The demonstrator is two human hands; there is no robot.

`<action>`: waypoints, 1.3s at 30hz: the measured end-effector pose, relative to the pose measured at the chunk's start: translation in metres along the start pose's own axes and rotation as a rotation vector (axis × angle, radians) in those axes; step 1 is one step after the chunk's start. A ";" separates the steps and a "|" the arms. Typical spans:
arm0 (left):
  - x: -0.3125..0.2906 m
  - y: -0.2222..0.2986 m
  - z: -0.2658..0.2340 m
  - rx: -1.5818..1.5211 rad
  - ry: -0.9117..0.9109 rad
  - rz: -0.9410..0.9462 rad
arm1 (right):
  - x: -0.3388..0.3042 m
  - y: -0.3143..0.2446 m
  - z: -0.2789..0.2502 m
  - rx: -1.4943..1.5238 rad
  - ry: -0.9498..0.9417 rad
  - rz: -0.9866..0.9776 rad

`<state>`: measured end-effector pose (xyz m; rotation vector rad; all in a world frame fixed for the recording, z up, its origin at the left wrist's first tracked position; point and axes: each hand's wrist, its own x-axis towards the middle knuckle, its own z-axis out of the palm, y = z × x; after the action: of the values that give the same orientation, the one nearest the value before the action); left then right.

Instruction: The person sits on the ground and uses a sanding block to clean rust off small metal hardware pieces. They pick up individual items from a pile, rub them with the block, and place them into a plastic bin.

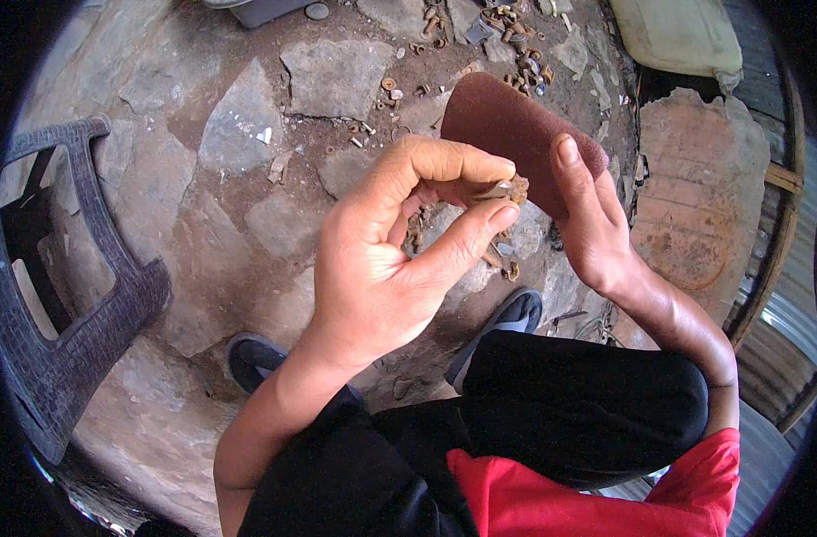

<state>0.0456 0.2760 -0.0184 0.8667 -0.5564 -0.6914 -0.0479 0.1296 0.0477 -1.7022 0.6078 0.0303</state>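
Between the thumb and forefinger of my left hand [373, 259] is a small rusty metal piece [519, 189], perhaps the head of a bolt or a nut. Most of it is hidden by the fingers. My right hand [595, 234] grips a brown sheet of sandpaper [507, 121] by its right edge, thumb on the near face and fingers behind. The sheet is tilted up just beyond the metal piece. Whether the two touch cannot be told.
Rusty bolts, nuts and washers [520, 40] lie scattered over the uneven stone floor [238, 116]. At the left stands a dark plastic chair [104, 215]. A grey tub [261, 11] is at the top, a pale plastic container [681, 40] at upper right, above a rusty sheet [695, 197].
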 end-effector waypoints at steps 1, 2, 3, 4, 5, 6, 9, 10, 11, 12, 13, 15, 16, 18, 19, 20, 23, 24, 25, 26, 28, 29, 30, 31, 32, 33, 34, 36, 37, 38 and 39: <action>0.000 0.000 -0.001 0.034 -0.010 0.026 | -0.001 -0.001 0.001 0.035 -0.006 0.008; 0.001 0.001 -0.002 0.099 -0.005 0.044 | -0.001 -0.002 0.002 0.070 -0.013 0.015; 0.001 0.002 -0.002 0.163 -0.001 0.061 | -0.002 -0.003 0.003 0.106 -0.019 0.023; 0.002 0.003 -0.002 0.228 0.004 0.079 | -0.003 -0.005 0.003 0.094 -0.046 0.011; 0.002 0.002 -0.004 0.300 0.014 0.143 | -0.004 -0.007 0.003 0.082 -0.072 -0.001; 0.004 0.001 -0.006 0.372 0.023 0.207 | -0.005 -0.007 0.001 0.088 -0.097 -0.004; 0.004 -0.001 -0.008 0.479 0.049 0.264 | -0.006 -0.004 -0.002 0.138 -0.167 0.005; 0.005 -0.001 -0.009 0.496 0.058 0.263 | -0.006 -0.004 -0.003 0.157 -0.189 0.015; 0.006 -0.002 -0.010 0.548 0.064 0.279 | -0.006 -0.007 -0.002 0.170 -0.212 0.024; 0.007 -0.002 -0.012 0.599 0.070 0.295 | -0.006 -0.008 -0.001 0.169 -0.225 0.019; 0.007 -0.002 -0.013 0.648 0.076 0.309 | -0.006 -0.009 0.000 0.169 -0.238 0.015; 0.009 -0.001 -0.014 0.701 0.103 0.360 | -0.005 -0.010 0.002 0.141 -0.245 -0.011; 0.009 -0.001 -0.014 0.729 0.115 0.384 | -0.005 -0.010 0.002 0.128 -0.250 -0.018; 0.008 0.003 -0.012 0.700 0.161 0.293 | -0.004 -0.009 -0.001 0.102 -0.269 -0.012; 0.008 0.004 -0.011 0.686 0.185 0.249 | -0.004 -0.009 -0.002 0.089 -0.282 -0.009; 0.007 0.002 -0.012 0.669 0.203 0.238 | -0.003 -0.009 -0.003 0.079 -0.298 -0.007; 0.003 -0.006 -0.015 0.610 0.224 0.198 | -0.002 -0.008 -0.001 0.103 -0.310 -0.043; 0.001 -0.008 -0.014 0.585 0.211 0.183 | -0.003 -0.006 0.000 0.105 -0.300 -0.054; 0.001 -0.009 -0.014 0.559 0.198 0.165 | -0.003 -0.005 0.000 0.107 -0.290 -0.063; 0.001 -0.010 -0.013 0.519 0.209 0.135 | -0.005 -0.003 0.000 0.095 -0.272 -0.065; 0.001 -0.011 -0.009 0.440 0.232 0.076 | -0.004 0.005 0.000 -0.054 -0.250 -0.171; 0.002 -0.011 -0.005 0.287 0.251 0.034 | -0.001 0.011 -0.001 -0.191 -0.245 -0.275; 0.003 -0.012 -0.001 0.135 0.269 -0.008 | 0.001 0.011 -0.003 -0.255 -0.269 -0.282; 0.003 -0.012 0.001 -0.017 0.286 -0.051 | 0.002 0.011 -0.004 -0.317 -0.293 -0.290; 0.002 -0.012 0.001 -0.064 0.280 -0.082 | 0.003 0.010 -0.006 -0.380 -0.317 -0.300; 0.002 -0.012 0.001 -0.112 0.273 -0.114 | 0.003 0.013 -0.007 -0.438 -0.317 -0.333; 0.001 -0.012 0.000 -0.160 0.267 -0.144 | 0.003 0.012 -0.007 -0.483 -0.313 -0.334; -0.001 -0.013 0.000 -0.232 0.276 -0.209 | 0.003 0.005 -0.005 -0.561 -0.301 -0.302; -0.002 -0.013 0.000 -0.269 0.277 -0.241 | 0.003 0.004 -0.006 -0.599 -0.289 -0.307; -0.003 -0.014 0.001 -0.305 0.279 -0.260 | 0.003 0.003 -0.006 -0.638 -0.278 -0.312; -0.003 -0.016 0.001 -0.341 0.280 -0.280 | 0.005 0.007 -0.007 -0.680 -0.266 -0.356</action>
<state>0.0375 0.2706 -0.0311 0.7086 -0.0601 -0.8717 -0.0486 0.1212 0.0417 -2.3931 0.0778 0.2266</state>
